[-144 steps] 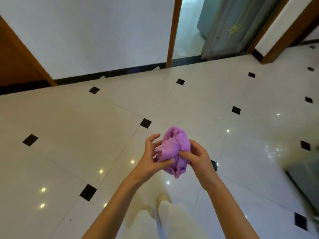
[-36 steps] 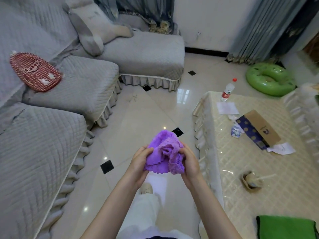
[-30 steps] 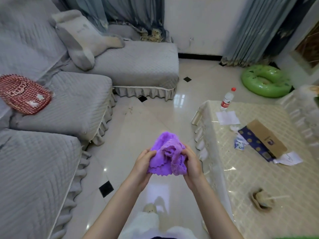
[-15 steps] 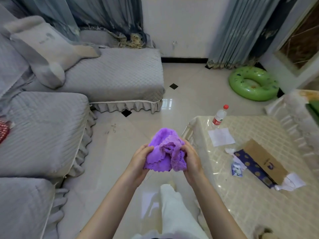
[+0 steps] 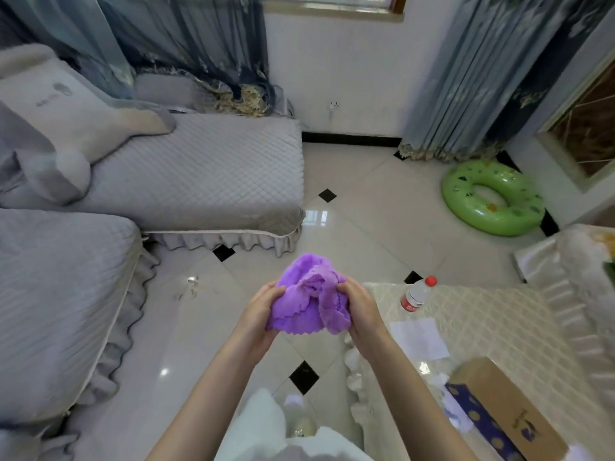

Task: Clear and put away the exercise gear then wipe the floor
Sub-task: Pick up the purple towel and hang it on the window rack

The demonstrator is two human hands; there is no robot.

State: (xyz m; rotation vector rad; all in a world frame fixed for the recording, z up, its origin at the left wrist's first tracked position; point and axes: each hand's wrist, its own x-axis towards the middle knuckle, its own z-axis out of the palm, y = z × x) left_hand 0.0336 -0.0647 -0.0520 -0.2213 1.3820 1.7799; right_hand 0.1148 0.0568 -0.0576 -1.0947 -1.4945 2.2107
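The purple cloth (image 5: 307, 296) is bunched in the air above the tiled floor (image 5: 372, 224), gripped on either side by the left hand (image 5: 261, 309) and right hand (image 5: 361, 307). This looks like the wiping step just starting: the next move probably calls for crouching and pressing the cloth flat to the floor between the sofa (image 5: 199, 174) and the table's (image 5: 492, 327) near edge.

Both forearms were bare from the bottom edge of the view up to the wrists, with no sleeve, watch or band showing on them. The left hand (image 5: 258, 314) and the right hand (image 5: 362, 307) wore no gloves, and no rings could be made out. Below the arms, the person wore pale, whitish trousers (image 5: 263, 424) of soft-looking cloth. One light-coloured shoe (image 5: 301, 424) showed beneath them.
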